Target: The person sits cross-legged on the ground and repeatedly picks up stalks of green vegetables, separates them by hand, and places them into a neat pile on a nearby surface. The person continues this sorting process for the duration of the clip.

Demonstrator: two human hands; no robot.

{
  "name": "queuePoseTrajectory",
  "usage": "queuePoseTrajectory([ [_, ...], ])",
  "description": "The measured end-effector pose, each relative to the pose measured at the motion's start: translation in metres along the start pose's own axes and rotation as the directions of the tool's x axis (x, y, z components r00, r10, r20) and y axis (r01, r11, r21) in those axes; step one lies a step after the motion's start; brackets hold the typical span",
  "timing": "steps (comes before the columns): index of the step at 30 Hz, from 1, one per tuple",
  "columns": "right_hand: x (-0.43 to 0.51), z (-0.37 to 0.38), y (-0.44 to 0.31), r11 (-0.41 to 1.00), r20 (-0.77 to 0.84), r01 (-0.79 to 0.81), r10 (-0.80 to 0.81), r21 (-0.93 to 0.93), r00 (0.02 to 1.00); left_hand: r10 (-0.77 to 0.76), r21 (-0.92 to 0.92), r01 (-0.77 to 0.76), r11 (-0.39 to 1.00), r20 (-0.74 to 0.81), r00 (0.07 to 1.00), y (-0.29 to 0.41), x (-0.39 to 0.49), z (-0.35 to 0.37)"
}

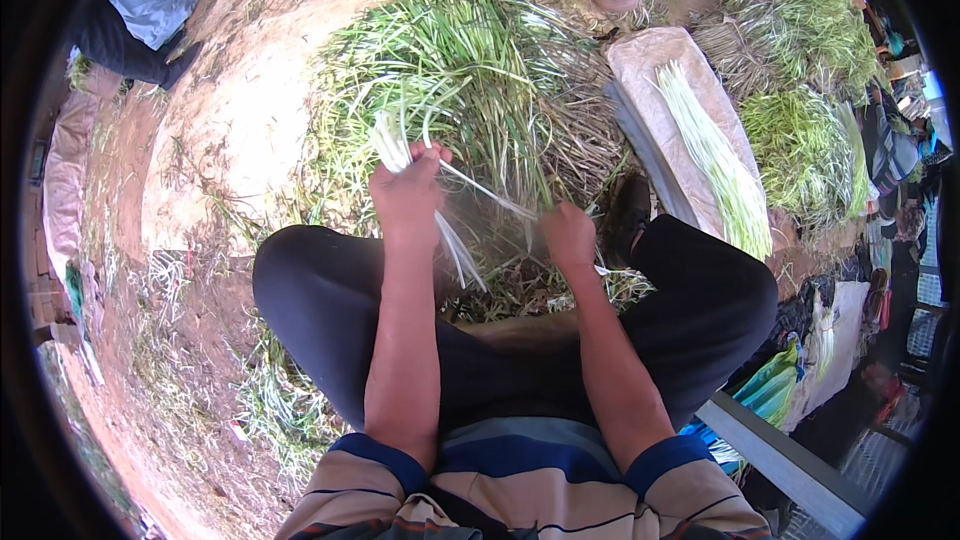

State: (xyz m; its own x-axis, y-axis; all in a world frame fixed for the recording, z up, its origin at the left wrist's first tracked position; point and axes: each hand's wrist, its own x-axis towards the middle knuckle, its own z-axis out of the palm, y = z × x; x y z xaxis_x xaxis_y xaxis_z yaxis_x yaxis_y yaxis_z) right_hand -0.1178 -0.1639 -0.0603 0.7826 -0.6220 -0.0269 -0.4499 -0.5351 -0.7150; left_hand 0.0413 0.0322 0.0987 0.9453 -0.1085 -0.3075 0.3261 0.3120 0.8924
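Observation:
My left hand is closed around a small bunch of pale, peeled stalks, whose other ends hang down below the fist toward my lap. One long white stalk stretches from that hand across to my right hand. The right fist is shut on green, leafy stalk material, partly hidden by the fingers and blurred. Just beyond both hands lies a large heap of long green stalks with leaves, their brownish root ends toward the right.
To the right, a cloth-covered board bears a row of cleaned pale stalks. More leafy heaps lie past it. Scraps litter the earth floor. A grey beam is at lower right; another person's leg shows at upper left.

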Motion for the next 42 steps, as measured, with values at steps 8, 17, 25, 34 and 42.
queuePoseTrajectory([
  [8,-0.002,-0.041,0.048,0.894,-0.132,-0.358,0.334,-0.270,0.933,0.071,-0.084,-0.075,0.994,-0.049,0.996,0.056,-0.011,-0.011],
  [17,0.007,-0.038,-0.171,0.679,0.343,-0.047,-0.310,0.733,0.887,-0.003,-0.059,0.006,0.998,0.047,0.999,0.000,-0.015,0.012],
  [25,-0.015,-0.017,-0.121,0.873,0.253,0.071,-0.217,0.483,0.943,0.111,0.006,-0.111,0.994,-0.055,0.992,0.028,-0.011,-0.004],
  [34,-0.017,-0.002,0.068,0.943,0.128,-0.104,0.152,-0.317,0.980,0.256,-0.221,-0.288,0.932,-0.162,0.953,0.097,-0.006,-0.025],
  [42,0.020,0.009,-0.005,0.992,0.062,-0.067,0.074,-0.108,0.995,0.194,-0.388,-0.162,0.907,0.046,0.980,0.096,-0.003,-0.023],
])
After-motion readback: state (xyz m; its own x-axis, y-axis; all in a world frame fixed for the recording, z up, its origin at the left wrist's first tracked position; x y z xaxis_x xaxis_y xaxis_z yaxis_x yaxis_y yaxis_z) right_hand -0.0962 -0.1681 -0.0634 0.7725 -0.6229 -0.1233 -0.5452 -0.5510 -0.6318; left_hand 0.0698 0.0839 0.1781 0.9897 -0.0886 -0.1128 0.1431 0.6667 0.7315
